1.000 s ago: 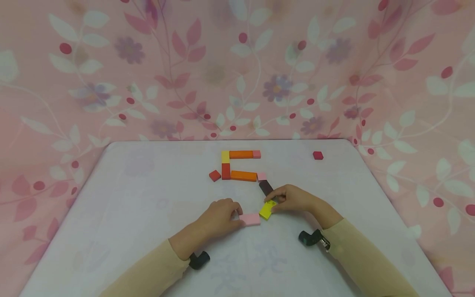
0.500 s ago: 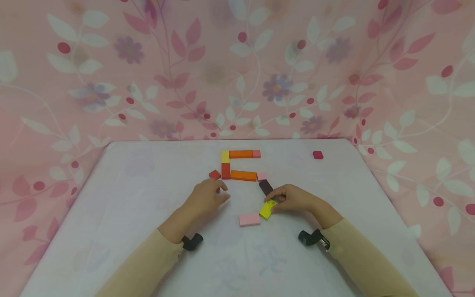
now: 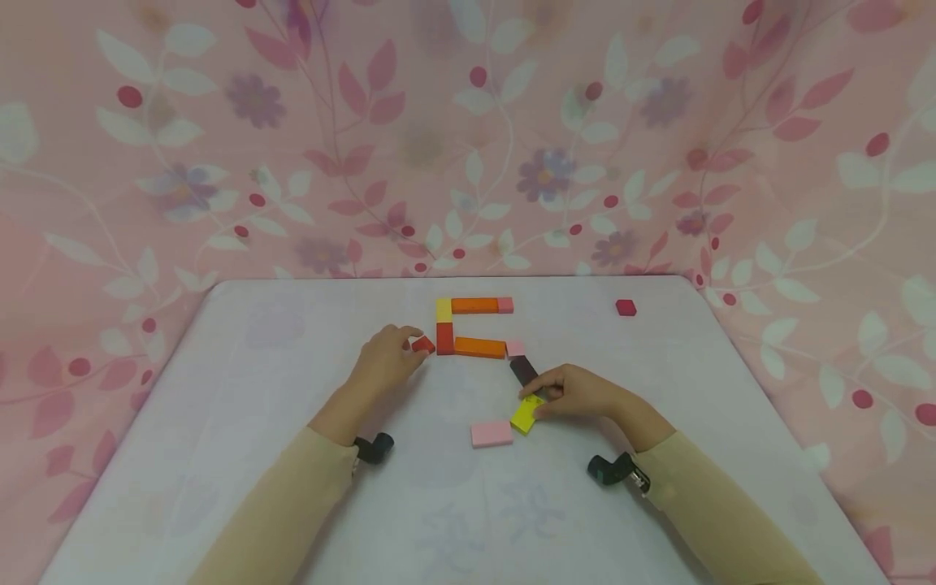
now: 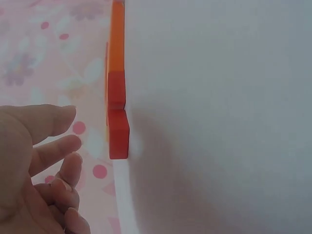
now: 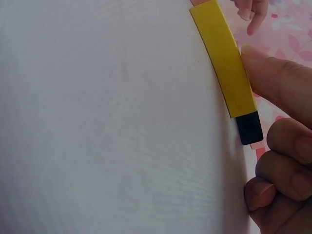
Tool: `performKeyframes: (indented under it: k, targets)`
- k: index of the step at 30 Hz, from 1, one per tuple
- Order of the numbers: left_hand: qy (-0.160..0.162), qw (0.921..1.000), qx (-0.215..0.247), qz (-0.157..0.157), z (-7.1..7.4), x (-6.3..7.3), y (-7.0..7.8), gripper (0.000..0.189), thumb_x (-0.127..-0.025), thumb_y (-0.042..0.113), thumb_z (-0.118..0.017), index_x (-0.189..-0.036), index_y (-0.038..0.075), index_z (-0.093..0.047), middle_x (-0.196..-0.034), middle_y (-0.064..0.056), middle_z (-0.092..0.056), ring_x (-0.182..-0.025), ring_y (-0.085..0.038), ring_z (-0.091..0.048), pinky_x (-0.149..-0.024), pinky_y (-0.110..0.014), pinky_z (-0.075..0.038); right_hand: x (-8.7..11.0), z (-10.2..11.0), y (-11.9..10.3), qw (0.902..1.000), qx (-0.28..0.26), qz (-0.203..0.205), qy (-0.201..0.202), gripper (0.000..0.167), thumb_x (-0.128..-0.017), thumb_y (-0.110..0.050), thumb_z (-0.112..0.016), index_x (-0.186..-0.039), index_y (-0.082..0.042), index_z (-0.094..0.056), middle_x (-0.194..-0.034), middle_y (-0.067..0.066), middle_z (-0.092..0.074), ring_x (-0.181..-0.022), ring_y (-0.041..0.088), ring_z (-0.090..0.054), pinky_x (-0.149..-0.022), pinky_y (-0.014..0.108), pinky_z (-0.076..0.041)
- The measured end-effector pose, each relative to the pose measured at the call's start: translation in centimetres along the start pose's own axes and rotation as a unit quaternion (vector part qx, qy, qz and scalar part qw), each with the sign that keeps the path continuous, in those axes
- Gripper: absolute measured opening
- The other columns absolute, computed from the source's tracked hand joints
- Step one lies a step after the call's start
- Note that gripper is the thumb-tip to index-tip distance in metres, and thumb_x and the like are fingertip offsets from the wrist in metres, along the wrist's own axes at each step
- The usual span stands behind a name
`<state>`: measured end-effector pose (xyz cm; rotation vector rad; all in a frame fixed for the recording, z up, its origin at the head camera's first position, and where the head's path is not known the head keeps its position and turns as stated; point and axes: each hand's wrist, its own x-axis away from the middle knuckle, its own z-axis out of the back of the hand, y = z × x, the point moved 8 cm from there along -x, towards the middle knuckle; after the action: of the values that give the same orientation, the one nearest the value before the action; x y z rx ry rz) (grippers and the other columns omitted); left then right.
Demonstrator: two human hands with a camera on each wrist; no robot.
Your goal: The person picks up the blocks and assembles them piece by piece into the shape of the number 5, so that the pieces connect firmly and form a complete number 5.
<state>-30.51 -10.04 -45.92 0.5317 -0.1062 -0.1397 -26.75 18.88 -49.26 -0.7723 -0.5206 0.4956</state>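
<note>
In the head view, the thumb and forefinger of my left hand [image 3: 383,357] hover around a small red block [image 3: 422,344], turned askew at the left of a block outline. The left wrist view shows a gap between the fingers and that red block [image 4: 119,135]. My right hand [image 3: 578,392] pinches a yellow block [image 3: 526,414], its thumb against the block's side. In the right wrist view, a dark block [image 5: 250,128] meets the end of the yellow block [image 5: 224,61]. A pale pink block [image 3: 491,434] lies flat just left of the yellow one.
The outline has a pale yellow block [image 3: 444,310], a red block [image 3: 444,338], orange blocks [image 3: 478,348] and small pink blocks [image 3: 515,348]. One crimson block [image 3: 626,308] lies at the back right of the white table [image 3: 241,406]. Floral cloth [image 3: 468,162] hangs behind.
My left hand has left the pale pink block and moved away and leftward to the small red block. The right hand has stayed at the yellow block.
</note>
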Motion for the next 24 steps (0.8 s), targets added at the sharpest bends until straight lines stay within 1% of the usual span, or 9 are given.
performKeyframes:
  k: [2, 5, 10, 14, 18, 24]
  targets:
    - [-0.006, 1.0, 0.0, 0.007, 0.0, -0.4, -0.2, 0.046, -0.095, 0.034, -0.068, -0.136, 0.014, -0.061, -0.111, -0.012, -0.06, -0.099, -0.029, -0.056, -0.091, -0.046, -0.048, 0.0, 0.0, 0.1, 1.0, -0.002, 0.002, -0.001, 0.029, -0.084, -0.023, -0.083, -0.111, -0.031, -0.077, -0.06, -0.004, -0.034, -0.056, 0.013, -0.034, -0.055, 0.024, -0.029]
    - [-0.017, 0.9997, -0.006, 0.018, -0.2, -0.9, -0.6, 0.047, -0.095, 0.035, -0.068, -0.137, 0.014, -0.061, -0.11, -0.013, -0.059, -0.099, -0.029, -0.056, -0.091, -0.046, -0.048, -0.1, -0.1, 0.2, 1.0, -0.003, 0.006, -0.002, 0.028, -0.084, -0.023, -0.083, -0.11, -0.032, -0.077, -0.06, -0.005, -0.034, -0.056, 0.013, -0.033, -0.055, 0.024, -0.03]
    - [-0.038, 0.9979, 0.003, 0.052, -1.0, -1.5, -1.6, 0.044, -0.095, 0.034, -0.069, -0.135, 0.016, -0.064, -0.108, -0.011, -0.058, -0.097, -0.028, -0.056, -0.09, -0.045, -0.05, -0.1, -0.1, 0.3, 1.0, 0.0, 0.005, -0.002, 0.027, -0.084, -0.024, -0.082, -0.109, -0.033, -0.077, -0.06, -0.005, -0.034, -0.056, 0.013, -0.034, -0.055, 0.024, -0.03]
    - [-0.044, 0.9966, 0.012, 0.069, -1.5, -1.7, -2.2, 0.041, -0.095, 0.031, -0.069, -0.133, 0.017, -0.065, -0.109, -0.01, -0.058, -0.098, -0.028, -0.055, -0.091, -0.046, -0.05, -0.1, -0.2, 0.3, 1.0, 0.001, 0.005, -0.002, 0.027, -0.084, -0.024, -0.082, -0.11, -0.033, -0.077, -0.059, -0.005, -0.034, -0.055, 0.013, -0.034, -0.054, 0.024, -0.03]
    - [-0.044, 0.9966, 0.012, 0.068, -1.6, -1.6, -2.2, 0.04, -0.093, 0.029, -0.071, -0.131, 0.015, -0.065, -0.11, -0.01, -0.059, -0.099, -0.028, -0.056, -0.091, -0.047, -0.05, -0.1, -0.2, 0.3, 1.0, 0.003, 0.003, 0.0, 0.027, -0.084, -0.024, -0.082, -0.109, -0.033, -0.077, -0.059, -0.005, -0.035, -0.055, 0.013, -0.034, -0.054, 0.024, -0.03]
    - [-0.049, 0.9971, -0.017, 0.056, -1.6, -0.7, -1.8, 0.039, -0.091, 0.029, -0.075, -0.126, 0.015, -0.068, -0.105, -0.008, -0.06, -0.095, -0.026, -0.057, -0.085, -0.043, -0.052, -0.1, -0.3, 0.5, 1.0, 0.002, -0.003, -0.001, 0.027, -0.084, -0.025, -0.082, -0.11, -0.033, -0.076, -0.059, -0.004, -0.035, -0.055, 0.014, -0.034, -0.054, 0.024, -0.031]
